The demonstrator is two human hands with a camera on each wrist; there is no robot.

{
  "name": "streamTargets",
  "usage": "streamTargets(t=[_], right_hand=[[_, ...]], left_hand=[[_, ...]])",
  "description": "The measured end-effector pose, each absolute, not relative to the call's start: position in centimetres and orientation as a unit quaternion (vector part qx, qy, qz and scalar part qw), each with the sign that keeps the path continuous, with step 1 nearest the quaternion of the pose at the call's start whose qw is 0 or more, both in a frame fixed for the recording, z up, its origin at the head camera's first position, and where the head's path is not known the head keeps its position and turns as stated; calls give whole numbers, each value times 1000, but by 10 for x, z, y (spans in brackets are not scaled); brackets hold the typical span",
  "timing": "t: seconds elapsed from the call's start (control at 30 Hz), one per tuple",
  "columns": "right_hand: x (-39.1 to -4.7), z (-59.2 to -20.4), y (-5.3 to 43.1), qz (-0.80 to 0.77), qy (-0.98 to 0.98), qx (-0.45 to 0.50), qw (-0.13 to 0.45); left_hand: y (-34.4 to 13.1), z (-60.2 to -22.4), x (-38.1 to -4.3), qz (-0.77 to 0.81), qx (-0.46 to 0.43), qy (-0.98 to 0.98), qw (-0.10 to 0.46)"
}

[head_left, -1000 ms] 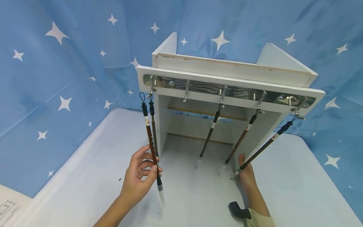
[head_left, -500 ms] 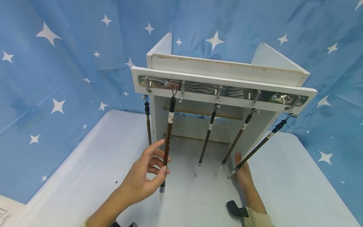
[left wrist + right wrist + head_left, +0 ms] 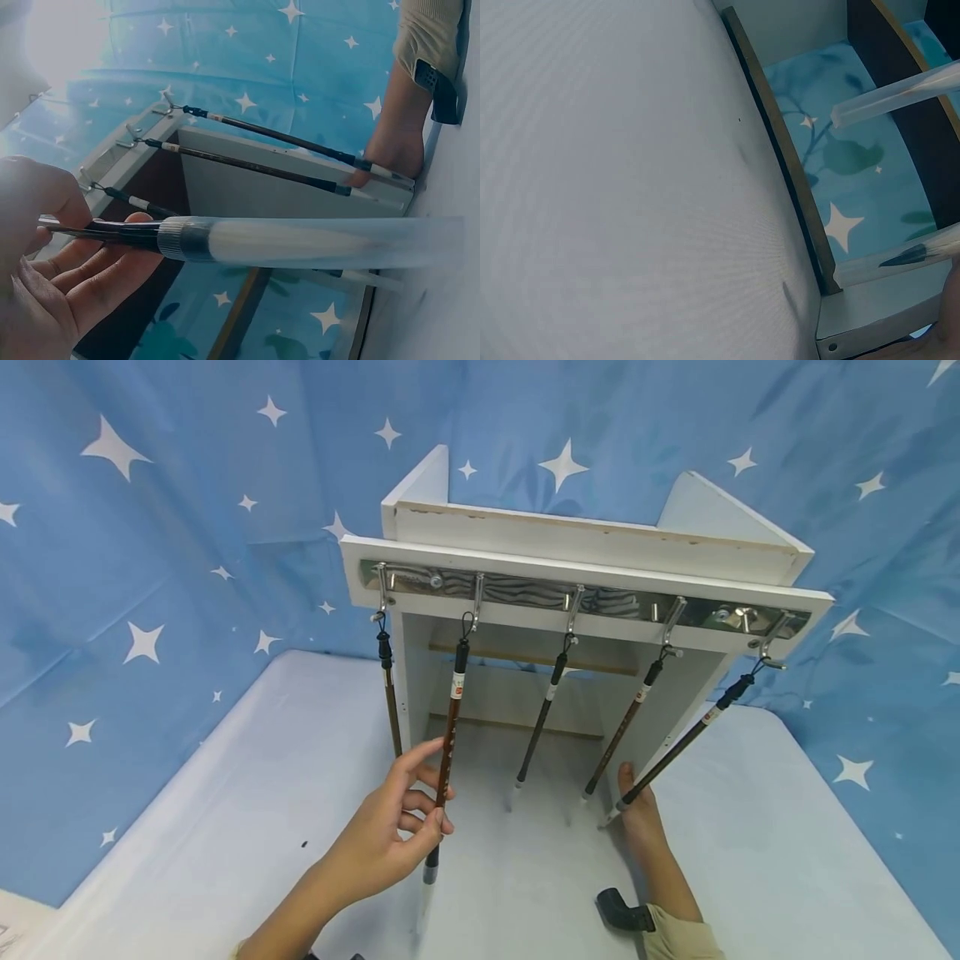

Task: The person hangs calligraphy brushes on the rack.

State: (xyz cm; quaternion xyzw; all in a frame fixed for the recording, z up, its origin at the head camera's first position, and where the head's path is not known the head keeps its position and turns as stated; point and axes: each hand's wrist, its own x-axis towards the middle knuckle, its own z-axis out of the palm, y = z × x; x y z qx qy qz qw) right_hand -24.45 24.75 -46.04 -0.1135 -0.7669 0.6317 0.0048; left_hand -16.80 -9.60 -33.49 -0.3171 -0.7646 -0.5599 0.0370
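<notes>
My left hand (image 3: 397, 831) pinches a brown calligraphy brush (image 3: 452, 718) between thumb and fingers, low on its handle. The brush hangs nearly upright with its black cord loop at the tip of the second hook (image 3: 478, 597) in the head view. Its clear cap (image 3: 315, 241) points away from the hand in the left wrist view. My right hand (image 3: 643, 827) grips the lower right side panel of the white wooden stand (image 3: 592, 550), thumb on the inner face, the other fingers hidden. The rightmost brush (image 3: 686, 742) crosses in front of it.
Other brushes hang by loops: one on the leftmost hook (image 3: 388, 681), one on the middle hook (image 3: 545, 714), one on the fourth hook (image 3: 628, 722). The stand is on a white-covered table (image 3: 315, 752) before a blue star-patterned cloth (image 3: 225, 468).
My left hand has carried the brush rightward from beside the leftmost hook to the second hook, then lowered it slightly. My right hand stays at the panel. The head view has shifted a little.
</notes>
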Motion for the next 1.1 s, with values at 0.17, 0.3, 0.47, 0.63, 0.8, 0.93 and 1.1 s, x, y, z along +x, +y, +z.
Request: streamTargets(t=[0.17, 0.3, 0.47, 0.63, 0.8, 0.93, 1.1], right_hand=[[-245, -463, 247, 625, -772, -116, 7], [-244, -462, 247, 620, -776, -113, 5], [-244, -461, 247, 623, -774, -110, 6], [-245, -461, 246, 624, -773, -112, 6], [-245, -461, 246, 627, -771, -112, 8], [-245, -461, 246, 627, -771, -112, 9], [-244, -461, 246, 620, -776, -117, 8]], left_hand=[[-96, -336, -168, -560, -315, -765, 31], [-96, -336, -169, -559, -308, -770, 17], [-95, -337, -169, -554, -303, -775, 12], [-95, -338, -169, -553, -304, -775, 13], [-95, -338, -169, -549, -305, -778, 20], [-95, -338, -169, -544, -299, -783, 23], [-94, -339, -169, -542, -291, -788, 21]])
